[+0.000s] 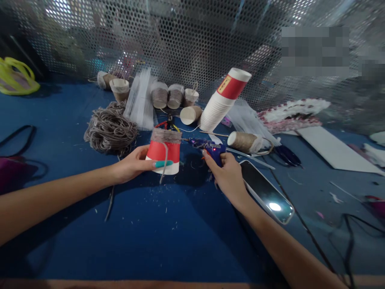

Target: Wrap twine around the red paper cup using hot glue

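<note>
In the head view, my left hand [132,164] grips a red and white paper cup [158,152], held upside down with its white rim low. Grey cord [165,136] is wound around the cup's upper end, and a loose tail hangs down its side. My right hand [230,176] is wrapped around a blue glue gun [212,147] with a small red light on it. The gun's nozzle points left and is close to the cord on the cup; whether it touches I cannot tell. A tangled heap of grey cord [111,128] lies left of the cup.
Behind the cup stand several cord-wrapped cups [159,95] and a leaning stack of paper cups [221,104]. A phone [264,190] lies by my right wrist. Glue sticks [140,100] lie at the back. A perforated metal panel [180,40] borders the blue table [144,241].
</note>
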A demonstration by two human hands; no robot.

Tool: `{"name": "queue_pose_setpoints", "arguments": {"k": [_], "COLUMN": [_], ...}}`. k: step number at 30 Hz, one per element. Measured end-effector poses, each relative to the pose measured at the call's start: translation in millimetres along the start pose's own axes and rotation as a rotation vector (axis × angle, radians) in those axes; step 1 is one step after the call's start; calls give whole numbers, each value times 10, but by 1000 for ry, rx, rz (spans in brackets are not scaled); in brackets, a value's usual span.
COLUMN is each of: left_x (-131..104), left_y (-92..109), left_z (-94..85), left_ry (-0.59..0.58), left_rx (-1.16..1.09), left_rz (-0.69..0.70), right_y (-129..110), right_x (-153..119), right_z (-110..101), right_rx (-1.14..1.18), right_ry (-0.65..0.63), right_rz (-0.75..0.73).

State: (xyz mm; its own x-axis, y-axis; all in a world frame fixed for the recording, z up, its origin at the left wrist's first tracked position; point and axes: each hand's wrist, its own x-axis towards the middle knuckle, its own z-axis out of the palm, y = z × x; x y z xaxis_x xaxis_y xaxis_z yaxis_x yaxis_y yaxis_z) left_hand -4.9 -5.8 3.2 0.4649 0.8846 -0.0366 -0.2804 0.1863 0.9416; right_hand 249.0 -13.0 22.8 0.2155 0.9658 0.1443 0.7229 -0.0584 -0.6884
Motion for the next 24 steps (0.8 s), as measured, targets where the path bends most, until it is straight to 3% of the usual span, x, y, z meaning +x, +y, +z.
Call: {"name": "queue_pose_setpoints", "arguments": {"k": [2, 4, 8, 10, 13, 16, 24], "left_x": [14, 29, 60, 75, 93, 96, 98], "left_y": [45, 87, 114, 103, 95, 109, 85], "left_z": [-14, -30, -87, -127, -178, -202, -214], "left_ry": [-9, -26, -87, -136, -215, -269, -302], "left_rx": [-30, -28, 79, 144, 202, 234, 237], "left_rz": [-55, -117, -222, -266, -275, -262, -241], "right_y": [17, 28, 5, -34, -94, -116, -114], "right_x": [-10, -41, -111, -156, -249, -340, -392], "right_z": [-5, -18, -78, -107, -109, -77, -113], "right_rx": [-71, -222, -363, -277, -106, -69, -123], "right_ry": [1, 84, 373, 416, 246, 64, 47], "right_rz": [-10, -124, -537, -802, -1088, -1159, -1194]}}
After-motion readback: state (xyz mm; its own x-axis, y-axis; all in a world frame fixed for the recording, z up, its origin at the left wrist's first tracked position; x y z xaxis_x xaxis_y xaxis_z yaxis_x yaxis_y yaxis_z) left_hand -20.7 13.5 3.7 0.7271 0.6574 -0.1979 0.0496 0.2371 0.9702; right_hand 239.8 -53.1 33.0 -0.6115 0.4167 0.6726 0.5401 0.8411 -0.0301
